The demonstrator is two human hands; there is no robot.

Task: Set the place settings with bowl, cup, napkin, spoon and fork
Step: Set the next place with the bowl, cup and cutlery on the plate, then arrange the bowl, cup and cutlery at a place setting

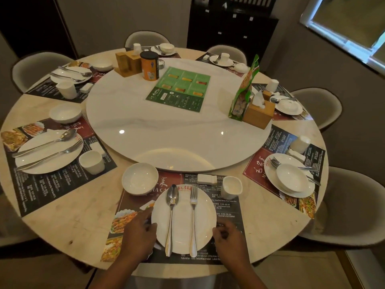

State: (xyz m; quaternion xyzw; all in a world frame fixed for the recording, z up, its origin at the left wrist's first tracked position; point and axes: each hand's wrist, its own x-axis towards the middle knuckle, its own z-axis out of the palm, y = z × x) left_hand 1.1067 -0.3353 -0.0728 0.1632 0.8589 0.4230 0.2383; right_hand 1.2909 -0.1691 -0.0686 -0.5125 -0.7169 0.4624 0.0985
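I see my left hand [137, 234] with a loose, half-open grip touching the plate [183, 230] rim; my right hand [227, 236] curls narrow at the opposite rim. Spoon [171, 217] and fork [193, 220] lie on it; bowl [140, 178] and cup [230, 187] stand beyond on the surface [68, 222]

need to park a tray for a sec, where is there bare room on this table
The turntable is bare across its near half, between the green menu and the near bowl. Bare tabletop wedges lie between placemats, like near left. The turntable's far edge and tissue box side are crowded.
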